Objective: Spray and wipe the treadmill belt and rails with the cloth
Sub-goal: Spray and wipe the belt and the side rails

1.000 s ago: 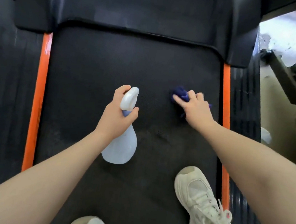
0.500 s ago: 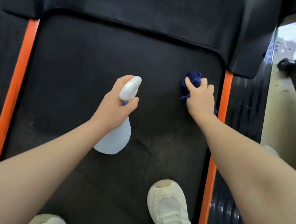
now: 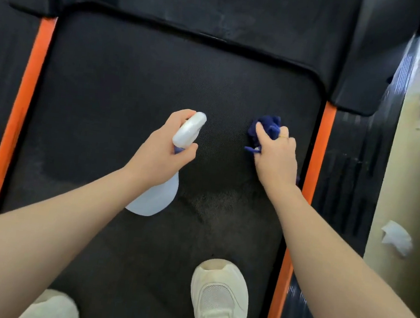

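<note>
A gym or home workout room: a black treadmill belt (image 3: pixel 133 93) with orange side rails (image 3: pixel 318 149) fills the view, beige floor (image 3: pixel 403 184) beside it.

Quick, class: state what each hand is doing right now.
Left hand: grips the translucent white plastic spray bottle.
Right hand: grips the crumpled dark blue cloth on the black treadmill belt.

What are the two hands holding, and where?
Left hand grips the spray bottle at its neck. Right hand holds the bunched blue cloth.

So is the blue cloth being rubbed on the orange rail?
No, the right hand holds the blue cloth on the black belt, beside the orange rail.
</note>
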`<control>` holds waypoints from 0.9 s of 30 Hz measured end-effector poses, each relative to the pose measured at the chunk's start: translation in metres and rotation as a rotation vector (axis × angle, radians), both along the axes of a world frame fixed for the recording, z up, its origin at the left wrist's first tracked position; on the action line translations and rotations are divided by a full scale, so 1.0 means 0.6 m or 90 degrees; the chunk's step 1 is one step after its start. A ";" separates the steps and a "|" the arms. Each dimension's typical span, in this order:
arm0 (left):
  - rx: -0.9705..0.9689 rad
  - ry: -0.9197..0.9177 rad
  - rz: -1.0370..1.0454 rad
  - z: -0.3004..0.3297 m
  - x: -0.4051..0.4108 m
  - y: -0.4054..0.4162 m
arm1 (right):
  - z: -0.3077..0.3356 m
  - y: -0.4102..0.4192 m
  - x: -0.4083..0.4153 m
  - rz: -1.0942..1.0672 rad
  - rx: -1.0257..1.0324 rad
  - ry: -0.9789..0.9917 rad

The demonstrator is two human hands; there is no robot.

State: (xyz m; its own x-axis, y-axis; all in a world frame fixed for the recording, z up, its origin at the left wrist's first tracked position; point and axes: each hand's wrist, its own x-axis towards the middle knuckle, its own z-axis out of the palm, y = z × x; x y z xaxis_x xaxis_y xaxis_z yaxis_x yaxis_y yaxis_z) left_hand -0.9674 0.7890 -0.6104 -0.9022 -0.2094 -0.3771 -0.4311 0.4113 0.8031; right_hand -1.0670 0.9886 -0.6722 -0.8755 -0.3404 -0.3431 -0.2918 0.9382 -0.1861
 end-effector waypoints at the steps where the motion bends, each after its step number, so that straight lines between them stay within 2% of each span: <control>1: -0.001 -0.002 -0.004 0.004 0.001 0.001 | 0.002 0.014 0.018 -0.025 -0.003 0.000; 4: -0.006 -0.026 -0.024 0.004 0.000 0.011 | 0.003 0.029 0.028 -0.021 0.004 -0.002; 9: -0.030 -0.062 -0.047 0.001 -0.009 0.020 | 0.002 -0.037 -0.045 -0.021 -0.016 0.013; 15: -0.002 -0.080 -0.026 0.003 -0.012 0.009 | 0.013 0.022 0.030 -0.026 0.017 -0.035; 21: 0.002 -0.072 -0.016 -0.010 -0.017 0.011 | -0.003 -0.029 -0.058 0.015 0.008 0.028; 27: 0.015 -0.103 -0.038 0.007 -0.020 0.007 | 0.006 0.027 0.019 -0.006 -0.026 -0.015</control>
State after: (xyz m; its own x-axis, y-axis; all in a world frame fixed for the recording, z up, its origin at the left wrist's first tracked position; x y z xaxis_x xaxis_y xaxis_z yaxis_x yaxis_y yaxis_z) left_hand -0.9791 0.7930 -0.6063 -0.8400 -0.1472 -0.5222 -0.5309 0.4217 0.7351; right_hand -1.0558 1.0046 -0.6684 -0.8705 -0.3463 -0.3497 -0.2780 0.9323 -0.2313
